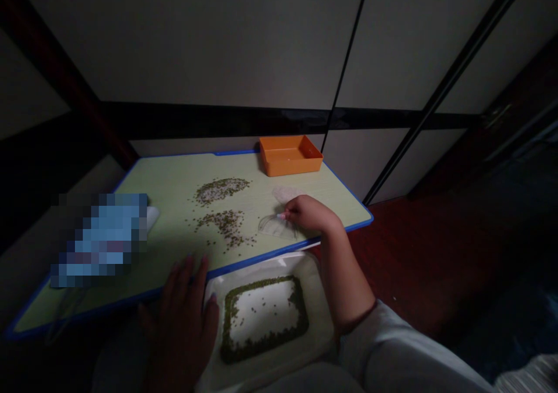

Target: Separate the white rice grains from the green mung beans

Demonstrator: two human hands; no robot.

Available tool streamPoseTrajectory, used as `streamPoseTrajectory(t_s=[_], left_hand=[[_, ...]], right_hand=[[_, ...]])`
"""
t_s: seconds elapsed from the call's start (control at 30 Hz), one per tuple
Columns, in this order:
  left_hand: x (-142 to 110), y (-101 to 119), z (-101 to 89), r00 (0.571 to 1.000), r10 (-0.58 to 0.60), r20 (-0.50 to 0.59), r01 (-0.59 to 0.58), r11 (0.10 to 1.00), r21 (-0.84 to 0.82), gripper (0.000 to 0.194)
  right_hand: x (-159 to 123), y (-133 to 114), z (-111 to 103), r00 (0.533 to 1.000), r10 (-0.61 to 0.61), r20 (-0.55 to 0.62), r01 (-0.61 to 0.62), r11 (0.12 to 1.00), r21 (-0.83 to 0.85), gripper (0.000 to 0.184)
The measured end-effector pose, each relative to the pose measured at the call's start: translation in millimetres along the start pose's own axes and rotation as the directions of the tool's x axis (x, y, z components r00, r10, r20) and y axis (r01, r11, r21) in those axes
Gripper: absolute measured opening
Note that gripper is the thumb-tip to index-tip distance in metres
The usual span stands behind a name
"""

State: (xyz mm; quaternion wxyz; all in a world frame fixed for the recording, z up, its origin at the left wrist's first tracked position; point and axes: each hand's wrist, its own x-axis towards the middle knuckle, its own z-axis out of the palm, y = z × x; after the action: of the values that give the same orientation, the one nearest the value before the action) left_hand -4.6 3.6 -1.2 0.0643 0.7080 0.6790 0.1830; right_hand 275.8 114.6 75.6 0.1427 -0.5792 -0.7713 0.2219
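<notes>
My right hand [301, 211] is closed at the right side of the pale yellow table [165, 178]. Its fingers pinch the pink-and-white end of a thin, see-through fan-shaped thing [279, 225], whose exact kind I cannot make out. To its left, small green grains [224, 224] are scattered in two patches, with pale bits in the farther patch [220, 190]. My left hand [185, 311] has its fingers stretched out, near the table's front edge and beside the white basin [320, 300]. More green grains [261, 342] line the basin's bottom edges.
An orange tray [291, 166] stands at the table's back right. A whitish, see-through piece [285, 193] lies behind my right hand. On the left is a blurred-out blue item [104, 236]. Cabinet panels [218, 44] rise behind the blue-rimmed table.
</notes>
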Motion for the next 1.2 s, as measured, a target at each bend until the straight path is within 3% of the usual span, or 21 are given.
streamPoseTrajectory(t_s=[0.37, 0.83, 1.2], left_hand=[[-0.2, 0.2, 0.1, 1.0, 0.003, -0.004, -0.003, 1.0, -0.023, 0.055], [-0.9, 1.4, -0.6, 1.0, 0.015, -0.02, -0.015, 1.0, -0.006, 0.055], [-0.6, 0.5, 0.0, 1.0, 0.002, -0.004, -0.002, 1.0, -0.013, 0.055]], right_hand=[[0.2, 2.2, -2.1, 0.995, -0.014, -0.103, 0.014, 1.0, 0.003, 0.033], [0.3, 1.2, 0.8, 0.998, -0.035, -0.056, 0.036, 0.999, 0.021, 0.038], [-5.2, -2.2, -1.6, 0.992, -0.116, 0.052, 0.106, 0.979, 0.174, 0.035]])
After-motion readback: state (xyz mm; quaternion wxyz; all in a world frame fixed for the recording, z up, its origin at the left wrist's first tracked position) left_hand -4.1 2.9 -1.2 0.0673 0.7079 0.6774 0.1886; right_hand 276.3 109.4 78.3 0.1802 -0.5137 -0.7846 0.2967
